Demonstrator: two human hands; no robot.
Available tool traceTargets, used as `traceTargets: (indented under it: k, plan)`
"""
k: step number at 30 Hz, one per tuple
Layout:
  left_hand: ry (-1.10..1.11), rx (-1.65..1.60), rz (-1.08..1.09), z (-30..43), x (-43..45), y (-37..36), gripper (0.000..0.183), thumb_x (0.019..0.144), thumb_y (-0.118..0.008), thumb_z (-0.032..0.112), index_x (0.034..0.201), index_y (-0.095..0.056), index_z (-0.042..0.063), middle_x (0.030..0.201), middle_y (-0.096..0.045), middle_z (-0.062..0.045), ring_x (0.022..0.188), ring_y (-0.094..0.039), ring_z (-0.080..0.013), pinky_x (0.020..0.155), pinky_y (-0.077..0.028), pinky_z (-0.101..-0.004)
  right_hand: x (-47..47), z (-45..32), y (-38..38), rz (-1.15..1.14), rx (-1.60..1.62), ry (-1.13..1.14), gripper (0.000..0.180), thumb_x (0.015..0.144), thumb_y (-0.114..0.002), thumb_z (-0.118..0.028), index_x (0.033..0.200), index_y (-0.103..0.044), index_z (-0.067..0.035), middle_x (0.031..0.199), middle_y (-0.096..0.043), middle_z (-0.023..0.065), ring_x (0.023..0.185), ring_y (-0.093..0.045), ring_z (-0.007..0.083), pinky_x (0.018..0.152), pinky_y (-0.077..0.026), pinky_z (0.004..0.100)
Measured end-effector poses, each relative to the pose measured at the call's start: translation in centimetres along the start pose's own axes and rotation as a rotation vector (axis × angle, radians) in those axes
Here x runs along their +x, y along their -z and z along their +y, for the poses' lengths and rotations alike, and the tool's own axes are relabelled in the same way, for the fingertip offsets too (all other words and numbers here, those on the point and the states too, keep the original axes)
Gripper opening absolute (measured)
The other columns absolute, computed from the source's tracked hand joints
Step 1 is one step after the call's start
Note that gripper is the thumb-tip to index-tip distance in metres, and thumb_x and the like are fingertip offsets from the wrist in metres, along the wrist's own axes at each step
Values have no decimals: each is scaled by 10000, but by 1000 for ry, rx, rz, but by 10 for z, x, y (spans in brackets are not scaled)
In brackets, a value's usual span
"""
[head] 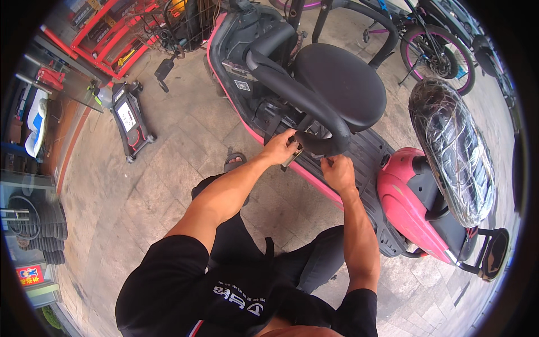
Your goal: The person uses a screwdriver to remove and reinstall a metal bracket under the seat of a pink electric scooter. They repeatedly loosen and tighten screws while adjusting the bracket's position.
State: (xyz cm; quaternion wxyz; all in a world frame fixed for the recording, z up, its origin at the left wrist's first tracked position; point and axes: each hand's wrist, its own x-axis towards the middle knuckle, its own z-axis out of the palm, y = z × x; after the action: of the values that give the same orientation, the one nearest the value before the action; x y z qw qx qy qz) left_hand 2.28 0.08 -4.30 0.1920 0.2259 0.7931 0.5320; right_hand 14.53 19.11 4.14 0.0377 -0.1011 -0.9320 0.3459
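A pink electric scooter (pixel 404 191) stands across in front of me. On its grey footboard (pixel 358 162) sits a child seat with a round black cushion (pixel 341 86) and a foam-padded bar (pixel 303 90). At the near edge of the footboard, my left hand (pixel 278 148) pinches a small metal bracket (pixel 292 157) beneath the padded bar's bend. My right hand (pixel 339 172) is close by on the right, its fingers curled at the seat's base. Whatever its fingertips hold is hidden. A black strap (pixel 273 126) crosses the footboard beside my left hand.
A plastic-wrapped saddle (pixel 454 151) tilts up at the right. Left on the paving lies a black floor jack (pixel 129 120). Behind it stands a red rack (pixel 101 38). A bicycle wheel (pixel 438 59) with a pink rim is at upper right. Black tyres (pixel 46 227) are piled at left.
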Motion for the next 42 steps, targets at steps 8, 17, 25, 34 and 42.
traceTargets:
  k: [8, 17, 25, 34, 42]
  plan:
    - [-14, 223, -31, 16, -4, 7, 422, 919, -588, 212, 1325, -548, 107, 1020, -724, -132, 971, -694, -298, 841, -524, -398, 25, 31, -12, -35, -217, 274, 207, 806, -619, -153, 963, -687, -37, 865, -706, 216, 834, -670, 447, 775, -545, 500]
    - [78, 177, -39, 29, -1, 10, 461, 905, -634, 407, 1235, -616, 87, 1052, -718, -168, 1027, -674, -351, 886, -516, -433, 30, 35, -12, -47, -287, 480, 253, 865, -663, -163, 1074, -667, -20, 953, -680, 216, 891, -653, 431, 783, -514, 517]
    - [-26, 169, 135, 22, -4, 0, 344, 937, -606, 393, 1113, -643, 99, 947, -732, -139, 960, -682, -358, 850, -513, -462, 21, 51, -22, 41, -155, 394, 177, 879, -666, -131, 1010, -700, -16, 896, -692, 223, 871, -663, 438, 774, -512, 502]
    - [10, 155, 110, 21, -3, -1, 331, 938, -606, 382, 1124, -649, 112, 978, -731, -132, 967, -684, -344, 850, -516, -450, 18, 64, -33, 16, -8, 321, 263, 869, -695, -112, 1105, -645, -8, 968, -671, 249, 930, -633, 478, 794, -492, 540]
    - [71, 78, 65, 22, -1, 3, 367, 931, -609, 390, 1147, -655, 96, 1010, -734, -134, 985, -688, -341, 868, -516, -449, 17, 24, 1, -31, -377, 281, 228, 899, -647, -152, 1099, -691, -50, 888, -703, 222, 857, -693, 398, 752, -530, 451]
